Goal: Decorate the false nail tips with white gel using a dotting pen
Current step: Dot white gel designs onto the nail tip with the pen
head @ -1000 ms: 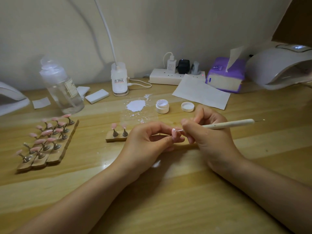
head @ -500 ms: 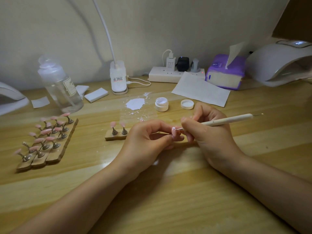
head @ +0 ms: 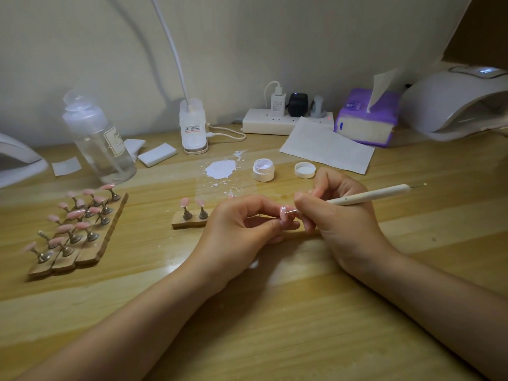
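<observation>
From my head camera: my left hand (head: 242, 224) pinches one pink nail tip (head: 283, 213) by its stand, fingers curled round it, near the middle of the wooden desk (head: 275, 325). My right hand (head: 338, 215) grips the dotting pen (head: 368, 195) like a pencil, its fine metal point touching the tip, where small white marks show.

The job looks to be in progress: two pink tips on the small wooden block (head: 189, 220) just left of my hand look plain, and the many on the racks (head: 74, 235) at far left are too blurred to judge. The open gel pot (head: 263, 169) and its lid (head: 305, 170) stand just beyond my hands, beside a white smear (head: 221, 169).

Labels on the clear bottle (head: 99, 144) and the lamp base (head: 193, 127) are too small to read.
</observation>
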Tool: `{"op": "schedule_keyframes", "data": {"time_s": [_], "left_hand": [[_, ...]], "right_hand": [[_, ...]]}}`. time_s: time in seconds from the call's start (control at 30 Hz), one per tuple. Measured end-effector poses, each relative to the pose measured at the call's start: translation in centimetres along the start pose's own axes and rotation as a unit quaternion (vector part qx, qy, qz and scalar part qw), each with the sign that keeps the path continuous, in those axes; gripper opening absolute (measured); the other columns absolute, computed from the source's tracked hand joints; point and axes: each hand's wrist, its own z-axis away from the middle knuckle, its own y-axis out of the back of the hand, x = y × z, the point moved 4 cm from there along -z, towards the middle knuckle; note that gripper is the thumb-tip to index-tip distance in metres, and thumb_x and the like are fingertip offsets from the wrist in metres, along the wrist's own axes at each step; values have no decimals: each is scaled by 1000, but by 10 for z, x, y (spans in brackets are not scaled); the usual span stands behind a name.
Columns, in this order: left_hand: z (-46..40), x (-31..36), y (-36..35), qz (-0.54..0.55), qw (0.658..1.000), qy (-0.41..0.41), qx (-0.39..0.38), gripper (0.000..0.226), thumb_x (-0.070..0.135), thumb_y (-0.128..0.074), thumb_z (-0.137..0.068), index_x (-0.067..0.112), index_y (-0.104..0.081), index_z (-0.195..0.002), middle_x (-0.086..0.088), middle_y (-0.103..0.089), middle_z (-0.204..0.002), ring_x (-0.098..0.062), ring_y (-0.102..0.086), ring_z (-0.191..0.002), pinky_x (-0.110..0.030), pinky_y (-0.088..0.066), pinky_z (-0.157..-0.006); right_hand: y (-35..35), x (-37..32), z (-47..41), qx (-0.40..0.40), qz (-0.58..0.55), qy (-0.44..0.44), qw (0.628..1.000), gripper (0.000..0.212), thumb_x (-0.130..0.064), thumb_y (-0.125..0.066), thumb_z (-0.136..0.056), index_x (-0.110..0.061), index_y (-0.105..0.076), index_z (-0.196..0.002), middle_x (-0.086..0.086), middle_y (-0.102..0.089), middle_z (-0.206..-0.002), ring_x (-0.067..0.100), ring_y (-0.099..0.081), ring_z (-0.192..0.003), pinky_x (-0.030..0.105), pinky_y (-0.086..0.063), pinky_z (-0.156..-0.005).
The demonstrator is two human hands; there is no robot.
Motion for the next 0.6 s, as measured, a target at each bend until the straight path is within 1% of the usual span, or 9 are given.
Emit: {"op": "schedule_keyframes", "data": {"time_s": [0.13, 0.47, 0.6], "left_hand": [[0, -1, 0, -2, 1000, 4, -1, 19, 5, -66, -78, 21, -69, -68, 6, -72, -71, -1, -68, -74, -10, -49, -59], [0, -1, 0, 0, 1000, 5, -2, 12, 7, -66, -78, 17, -68, -72, 6, -72, -72, -2, -68, -75, -10, -49, -59], [-1, -2, 0, -1, 1000, 7, 1, 14, 6, -66, -78, 18, -68, -72, 5, -72, -73, -2, -68, -75, -10, -49, -59]], "right_hand": [[0, 0, 0, -4, -1, -1, 1000, 24, -2, -56, -62, -14, -37, -55, -4, -44, -35, 4, -44, -32, 13, -38, -42], [0, 1, 0, 2, 3, -4, 1000, 24, -3, -56, -61, -14, -36, -55, -3, -43, -35, 4, -41, -32, 12, -36, -41], [0, 1, 0, -1, -3, -3, 1000, 24, -2, -56, -62, -13, -36, -56, -3, -43, -35, 3, -44, -32, 13, -38, -41]]}}
